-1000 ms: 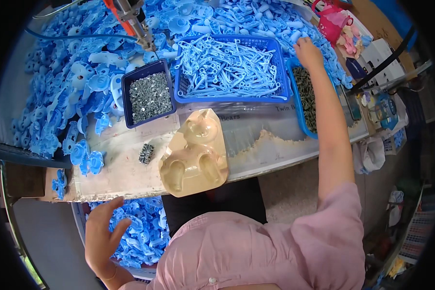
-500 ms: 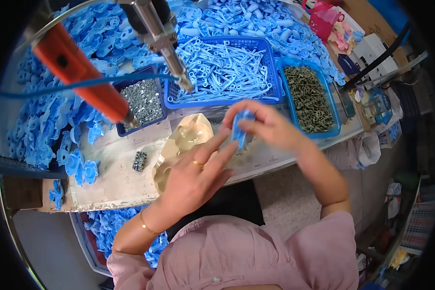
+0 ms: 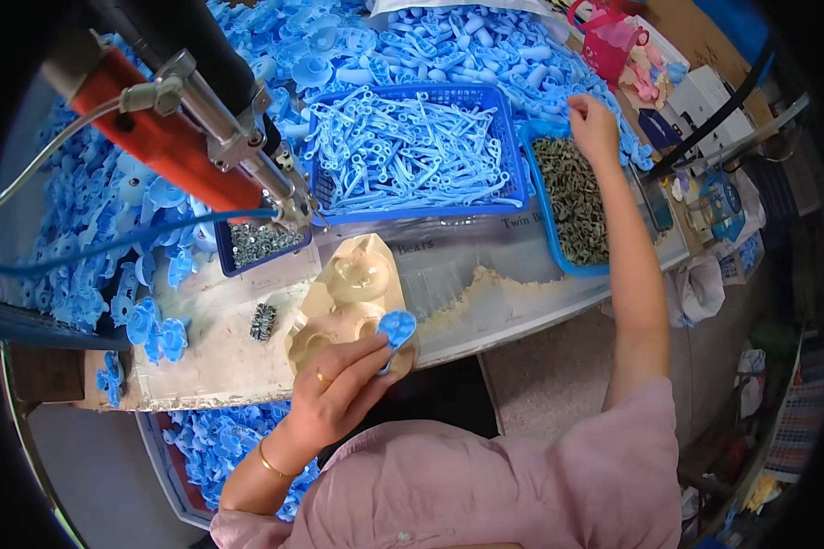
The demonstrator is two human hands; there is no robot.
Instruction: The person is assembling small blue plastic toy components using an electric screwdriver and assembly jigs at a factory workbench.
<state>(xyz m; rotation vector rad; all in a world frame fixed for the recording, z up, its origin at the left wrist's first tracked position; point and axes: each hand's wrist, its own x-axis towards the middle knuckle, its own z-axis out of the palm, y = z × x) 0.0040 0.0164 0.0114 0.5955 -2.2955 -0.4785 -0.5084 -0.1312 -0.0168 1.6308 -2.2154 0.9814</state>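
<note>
My left hand [image 3: 339, 389] is closed around a small blue plastic part [image 3: 396, 327], whose rounded, hollow end sticks out past the fingertips. It is held over the near right edge of a tan moulded fixture [image 3: 364, 263] with round hollows. My right arm stretches far to the right, and my right hand [image 3: 593, 130] hovers with curled fingers above the far end of a blue tray [image 3: 584, 270] of small dark metal pieces [image 3: 572, 197], beside a heap of blue plastic parts [image 3: 513, 59]. What those fingers hold, if anything, is hidden.
A blue basket [image 3: 421, 216] holds light-blue rods with ringed ends. Left of it stands a dark-blue tray [image 3: 265, 265] of small metal screws or fasteners. An orange power driver [image 3: 160, 142] and a metal-tipped tool [image 3: 247, 146] hang over the table's left. A dark bristly piece [image 3: 263, 322] lies near the fixture.
My hands have parted. The left drew back toward me with the blue part, and the right reached away to the far right. The hanging tools have shifted, and the rod basket sits slightly differently.
</note>
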